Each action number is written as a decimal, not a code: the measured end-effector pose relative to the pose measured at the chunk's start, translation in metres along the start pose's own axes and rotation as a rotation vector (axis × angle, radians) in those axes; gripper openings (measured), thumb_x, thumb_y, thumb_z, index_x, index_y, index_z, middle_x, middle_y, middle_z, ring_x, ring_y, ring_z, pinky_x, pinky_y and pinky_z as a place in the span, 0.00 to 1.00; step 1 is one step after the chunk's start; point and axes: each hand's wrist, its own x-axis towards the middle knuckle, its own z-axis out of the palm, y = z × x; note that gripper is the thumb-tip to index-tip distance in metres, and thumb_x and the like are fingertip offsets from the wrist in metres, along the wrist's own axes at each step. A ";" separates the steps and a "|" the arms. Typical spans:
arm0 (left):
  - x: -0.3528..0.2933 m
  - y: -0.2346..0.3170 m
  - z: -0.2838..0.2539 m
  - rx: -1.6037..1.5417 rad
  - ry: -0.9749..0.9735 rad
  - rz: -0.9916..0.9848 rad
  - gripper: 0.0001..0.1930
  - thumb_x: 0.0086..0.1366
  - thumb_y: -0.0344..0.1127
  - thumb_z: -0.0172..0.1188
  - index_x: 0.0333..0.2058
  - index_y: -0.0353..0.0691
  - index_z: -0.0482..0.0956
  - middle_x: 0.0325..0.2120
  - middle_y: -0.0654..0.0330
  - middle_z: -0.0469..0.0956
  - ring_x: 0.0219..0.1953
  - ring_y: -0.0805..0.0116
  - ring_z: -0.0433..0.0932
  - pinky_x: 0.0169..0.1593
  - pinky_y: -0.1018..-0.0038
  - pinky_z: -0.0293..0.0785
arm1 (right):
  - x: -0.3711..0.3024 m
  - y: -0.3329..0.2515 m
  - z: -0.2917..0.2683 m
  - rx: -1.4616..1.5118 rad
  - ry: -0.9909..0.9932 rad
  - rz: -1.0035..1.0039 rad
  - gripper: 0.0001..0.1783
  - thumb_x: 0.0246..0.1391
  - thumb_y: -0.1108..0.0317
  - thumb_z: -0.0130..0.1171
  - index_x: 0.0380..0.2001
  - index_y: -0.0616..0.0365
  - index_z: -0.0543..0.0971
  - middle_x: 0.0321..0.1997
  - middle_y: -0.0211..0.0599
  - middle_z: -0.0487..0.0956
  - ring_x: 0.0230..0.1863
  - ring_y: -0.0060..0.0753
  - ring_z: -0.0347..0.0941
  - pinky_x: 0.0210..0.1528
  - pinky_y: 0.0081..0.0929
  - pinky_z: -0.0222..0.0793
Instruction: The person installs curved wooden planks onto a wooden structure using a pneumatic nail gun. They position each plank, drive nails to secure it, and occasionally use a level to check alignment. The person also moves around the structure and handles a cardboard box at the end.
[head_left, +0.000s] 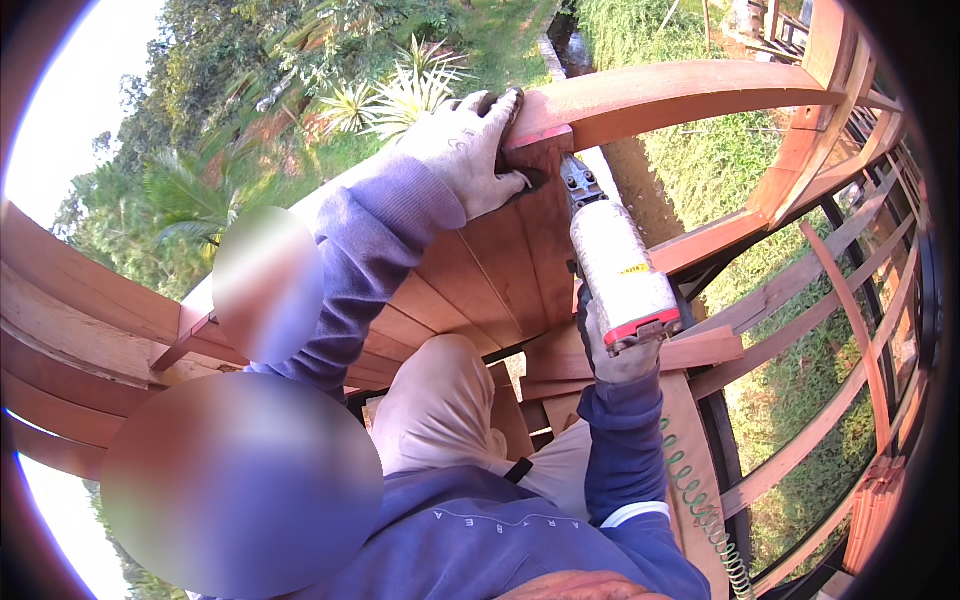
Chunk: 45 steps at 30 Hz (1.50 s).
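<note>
You have one left hand (455, 155), one right hand (622, 362), one nail gun (622, 262), one hose (736, 570) and one top rail (690, 85). Your two legs (440, 390) show, along with your one sweatshirt (450, 555). You face at least three panel boards (500, 262) and at least two spiky plants (408, 98); the slats (760, 295) at your right overlap too much for you to count exactly.

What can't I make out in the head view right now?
All in the head view:
Right hand: most fingers hidden behind the pneumatic nailer.
Green coiled hose: lower end cut off by the picture's bottom edge.
Lower left: details hidden by two blurred patches.
</note>
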 end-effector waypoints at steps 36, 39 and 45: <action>0.005 -0.014 0.006 -0.171 0.071 0.016 0.28 0.67 0.48 0.47 0.60 0.38 0.63 0.54 0.46 0.69 0.55 0.48 0.69 0.58 0.64 0.65 | 0.028 0.029 0.003 1.115 -0.072 0.068 0.29 0.57 0.58 0.47 0.56 0.69 0.65 0.19 0.37 0.68 0.16 0.30 0.64 0.27 0.34 0.63; 0.004 -0.017 0.009 -0.129 0.077 0.041 0.29 0.67 0.48 0.46 0.61 0.37 0.62 0.55 0.45 0.69 0.55 0.47 0.70 0.58 0.63 0.66 | 0.025 0.019 0.001 1.045 -0.047 0.075 0.29 0.58 0.58 0.47 0.56 0.71 0.65 0.19 0.38 0.67 0.16 0.30 0.63 0.26 0.34 0.64; 0.006 -0.019 0.012 -0.138 0.060 0.053 0.31 0.67 0.52 0.45 0.61 0.36 0.61 0.55 0.43 0.68 0.54 0.46 0.70 0.57 0.63 0.67 | 0.043 0.038 0.018 1.442 -0.136 0.200 0.20 0.54 0.51 0.52 0.23 0.58 0.71 0.17 0.33 0.65 0.18 0.34 0.63 0.24 0.33 0.60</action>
